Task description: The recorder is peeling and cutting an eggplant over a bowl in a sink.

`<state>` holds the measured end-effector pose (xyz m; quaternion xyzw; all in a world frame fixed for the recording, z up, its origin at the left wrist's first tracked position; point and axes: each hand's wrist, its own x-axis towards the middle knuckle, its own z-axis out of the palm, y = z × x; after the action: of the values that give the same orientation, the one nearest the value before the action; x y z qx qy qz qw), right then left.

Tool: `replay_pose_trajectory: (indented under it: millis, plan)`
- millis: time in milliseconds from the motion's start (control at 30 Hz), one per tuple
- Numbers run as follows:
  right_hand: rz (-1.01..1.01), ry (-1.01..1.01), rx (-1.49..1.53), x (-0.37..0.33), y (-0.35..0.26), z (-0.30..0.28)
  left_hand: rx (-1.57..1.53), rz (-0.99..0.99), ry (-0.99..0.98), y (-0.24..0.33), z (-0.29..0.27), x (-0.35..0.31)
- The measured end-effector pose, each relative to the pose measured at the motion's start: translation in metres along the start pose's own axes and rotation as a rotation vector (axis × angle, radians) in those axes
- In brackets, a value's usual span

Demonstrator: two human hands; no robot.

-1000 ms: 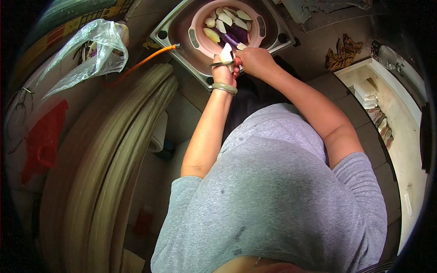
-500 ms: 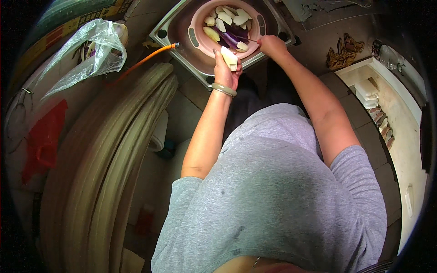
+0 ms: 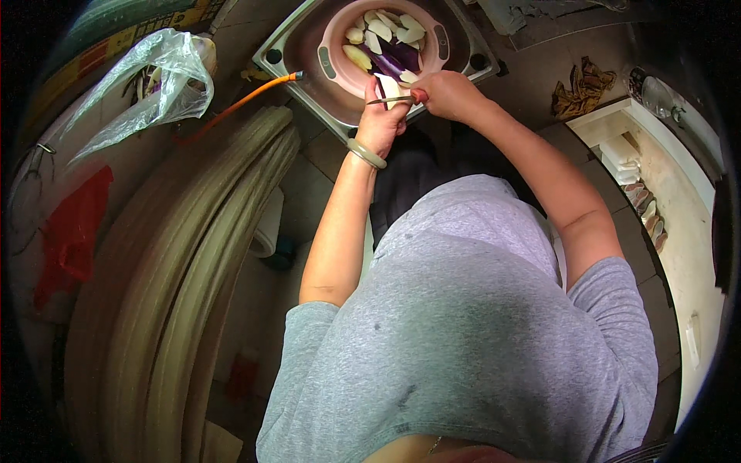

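Observation:
My left hand [image 3: 380,123], with a pale bangle [image 3: 367,153] at the wrist, grips a piece of eggplant [image 3: 388,89] with its white cut flesh facing up. Closed round the red handle of a small knife [image 3: 396,99] is my right hand [image 3: 451,96]. The blade lies across the eggplant piece, by the left fingers. Just beyond both hands, a pink basin [image 3: 340,76] holds several cut eggplant pieces [image 3: 386,55], some with purple skin showing and others pale. The basin rests inside a metal sink [image 3: 309,99].
An orange hose [image 3: 258,95] reaches the sink's left side. Further left hangs a clear plastic bag [image 3: 166,85], above a red bag [image 3: 76,224]. Long, pale, ridged sheeting [image 3: 208,231] stands on my left. Crumpled brown cloth [image 3: 584,86] lies to the right of the sink.
My right hand has moved left and nearer from the basin's right rim, bringing the knife from over the basin onto the eggplant piece. The left hand has shifted slightly.

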<state>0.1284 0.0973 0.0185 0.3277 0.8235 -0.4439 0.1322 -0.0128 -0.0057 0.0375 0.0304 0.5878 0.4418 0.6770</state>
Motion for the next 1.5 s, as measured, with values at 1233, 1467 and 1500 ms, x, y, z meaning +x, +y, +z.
replay_pose_trajectory:
  millis: [1233,1467,1500]
  plan:
    - [0.145,0.076,0.382,-0.008,-0.002,0.044,-0.593,0.251,0.070,-0.012,-0.004,0.022]
    - [0.157,0.128,0.364,-0.007,-0.023,0.038,-0.526,0.390,0.112,-0.021,0.008,0.023]
    - [0.175,0.115,0.363,-0.008,-0.023,0.038,-0.549,0.376,0.104,-0.024,0.008,0.025]
